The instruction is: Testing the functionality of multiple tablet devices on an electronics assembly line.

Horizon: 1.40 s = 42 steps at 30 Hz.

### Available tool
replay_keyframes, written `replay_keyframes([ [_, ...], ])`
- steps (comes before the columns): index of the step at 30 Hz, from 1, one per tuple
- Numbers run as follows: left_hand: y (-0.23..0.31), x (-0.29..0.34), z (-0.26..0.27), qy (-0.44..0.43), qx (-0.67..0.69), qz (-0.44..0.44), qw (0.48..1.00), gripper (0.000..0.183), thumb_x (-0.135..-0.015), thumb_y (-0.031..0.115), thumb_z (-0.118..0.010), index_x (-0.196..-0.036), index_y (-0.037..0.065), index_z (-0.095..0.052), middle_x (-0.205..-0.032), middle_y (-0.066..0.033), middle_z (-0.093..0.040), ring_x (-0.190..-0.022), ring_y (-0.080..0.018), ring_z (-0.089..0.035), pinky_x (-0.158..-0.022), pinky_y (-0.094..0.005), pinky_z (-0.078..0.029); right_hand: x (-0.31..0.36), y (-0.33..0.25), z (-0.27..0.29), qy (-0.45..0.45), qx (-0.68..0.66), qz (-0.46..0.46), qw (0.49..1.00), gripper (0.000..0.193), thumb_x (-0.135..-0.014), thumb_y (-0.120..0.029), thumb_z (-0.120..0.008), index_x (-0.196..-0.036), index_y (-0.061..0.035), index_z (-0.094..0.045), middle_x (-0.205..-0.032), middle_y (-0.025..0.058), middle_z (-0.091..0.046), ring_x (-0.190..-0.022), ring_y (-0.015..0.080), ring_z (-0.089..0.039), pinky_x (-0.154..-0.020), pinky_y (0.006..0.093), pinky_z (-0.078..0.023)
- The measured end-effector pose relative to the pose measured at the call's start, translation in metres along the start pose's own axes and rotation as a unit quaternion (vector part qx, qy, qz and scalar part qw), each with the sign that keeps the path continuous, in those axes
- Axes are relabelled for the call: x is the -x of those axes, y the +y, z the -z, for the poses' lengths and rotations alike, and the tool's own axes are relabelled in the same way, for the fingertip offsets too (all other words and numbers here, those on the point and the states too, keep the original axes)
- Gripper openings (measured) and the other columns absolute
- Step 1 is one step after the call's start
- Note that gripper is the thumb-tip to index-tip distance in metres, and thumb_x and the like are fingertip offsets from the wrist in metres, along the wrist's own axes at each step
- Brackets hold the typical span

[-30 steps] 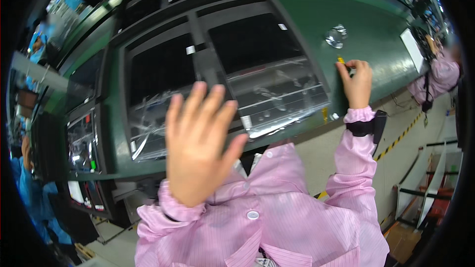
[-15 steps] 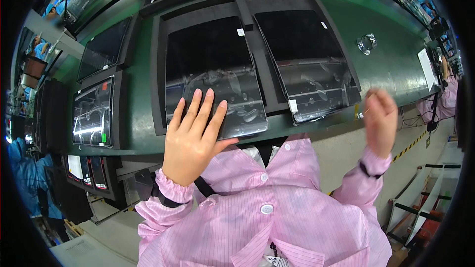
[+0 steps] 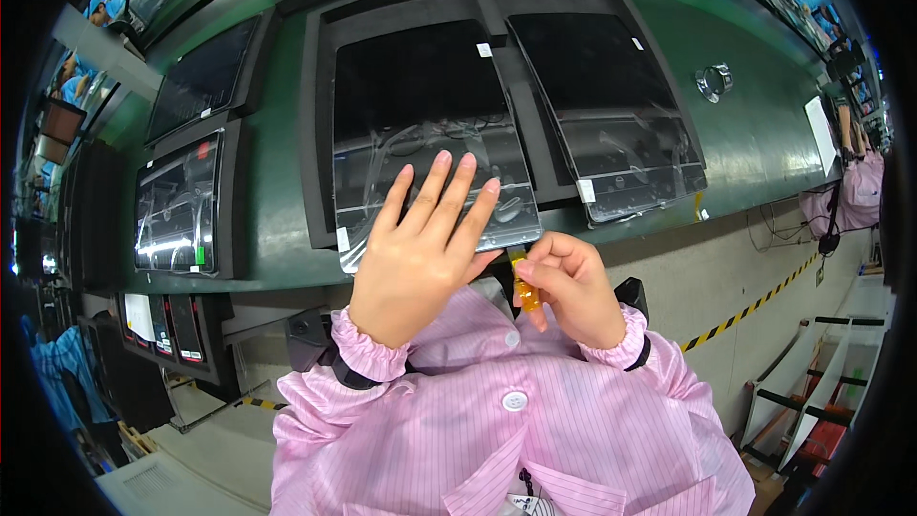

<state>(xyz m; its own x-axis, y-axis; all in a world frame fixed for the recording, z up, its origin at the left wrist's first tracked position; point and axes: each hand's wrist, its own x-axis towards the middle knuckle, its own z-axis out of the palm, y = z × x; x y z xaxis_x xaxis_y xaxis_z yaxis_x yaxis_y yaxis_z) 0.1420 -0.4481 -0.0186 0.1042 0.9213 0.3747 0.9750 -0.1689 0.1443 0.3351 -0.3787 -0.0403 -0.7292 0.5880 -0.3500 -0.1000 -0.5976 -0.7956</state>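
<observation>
Currently, L grip (image 3: pixel 411 272) is released: palm down, fingers spread on near half of film-covered blk display panel (image 3: pixel 411 76). Panel lies in L bay of dk-gray two-bay tray (image 3: pixel 499 10) on grn bench (image 3: pixel 755 148). R grip (image 3: pixel 576 294) pinches amber strip (image 3: pixel 526 293), thumb vs. fingers, at panel's near edge, close to R corner. Adj. R bay: 2nd panel (image 3: pixel 602 67). Clear ring (image 3: pixel 714 82): bench, R of tray.

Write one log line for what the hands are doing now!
left hand: spread on screen | right hand: pinching yellow strip at screen's near edge | tray: holding screen, second screen
</observation>
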Motion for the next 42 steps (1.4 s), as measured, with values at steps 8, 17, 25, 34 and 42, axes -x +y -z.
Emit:
replay_keyframes([
  [8, 0.003, 0.009, -0.017, 0.043, -0.01, -0.005, 0.999, 0.073, -0.074, 0.033, -0.074, -0.14, 0.009, -0.051, -0.149, -0.0159, -0.045, -0.141, -0.037, -0.038, -0.114, -0.0554, -0.028, 0.007, 0.004, -0.002, 0.078, 0.064, 0.06, 0.993, 0.013, -0.093, -0.011, -0.061, -0.085, -0.0041, -0.054, -0.063, 0.0059, -0.059, -0.043, 0.0112, -0.051, -0.039, 0.0235, -0.038],
  [17, 0.01, 0.013, -0.014, 0.036, 0.119, 0.02, 0.992, 0.079, -0.077, 0.044, -0.071, -0.136, -0.004, -0.051, -0.147, -0.0266, -0.041, -0.142, -0.0406, -0.033, -0.117, -0.056, -0.021, -0.002, 0.014, 0.009, 0.057, 0.052, 0.081, 0.994, 0.014, -0.102, -0.019, -0.053, -0.097, -0.0054, -0.056, -0.062, -0.003, -0.049, -0.044, 0.002, -0.038, -0.039, 0.0178, -0.028],
  [25, 0.018, 0.01, -0.02, 0.08, 0.145, 0.059, 0.984, 0.066, -0.079, 0.037, -0.068, -0.127, -0.008, -0.058, -0.141, -0.0298, -0.046, -0.138, -0.045, -0.037, -0.116, -0.0602, -0.021, -0.011, 0.028, 0.018, 0.104, 0.065, 0.175, 0.977, 0.021, -0.105, -0.021, -0.047, -0.114, -0.0029, -0.053, -0.078, 0.0026, -0.056, -0.052, 0.0051, -0.044, -0.043, 0.0206, -0.032],
  [34, 0.028, 0.008, -0.036, 0.113, 0.154, 0.085, 0.978, 0.061, -0.084, 0.033, -0.065, -0.128, -0.008, -0.057, -0.145, -0.0262, -0.044, -0.142, -0.0429, -0.031, -0.118, -0.0587, -0.017, -0.014, 0.039, 0.035, 0.146, 0.138, 0.196, 0.96, 0.019, -0.103, -0.015, -0.051, -0.113, 0.0006, -0.052, -0.077, 0.0054, -0.058, -0.05, 0.0061, -0.049, -0.041, 0.0195, -0.037],
  [42, 0.025, 0.01, -0.036, 0.1, 0.169, 0.083, 0.977, 0.059, -0.084, 0.031, -0.064, -0.129, -0.007, -0.057, -0.147, -0.0259, -0.043, -0.143, -0.0429, -0.03, -0.119, -0.0584, -0.016, -0.023, 0.046, 0.055, 0.102, 0.173, 0.208, 0.957, 0.014, -0.102, -0.011, -0.052, -0.11, 0.0002, -0.054, -0.076, 0.0039, -0.058, -0.051, 0.0047, -0.05, -0.041, 0.0191, -0.037],
])
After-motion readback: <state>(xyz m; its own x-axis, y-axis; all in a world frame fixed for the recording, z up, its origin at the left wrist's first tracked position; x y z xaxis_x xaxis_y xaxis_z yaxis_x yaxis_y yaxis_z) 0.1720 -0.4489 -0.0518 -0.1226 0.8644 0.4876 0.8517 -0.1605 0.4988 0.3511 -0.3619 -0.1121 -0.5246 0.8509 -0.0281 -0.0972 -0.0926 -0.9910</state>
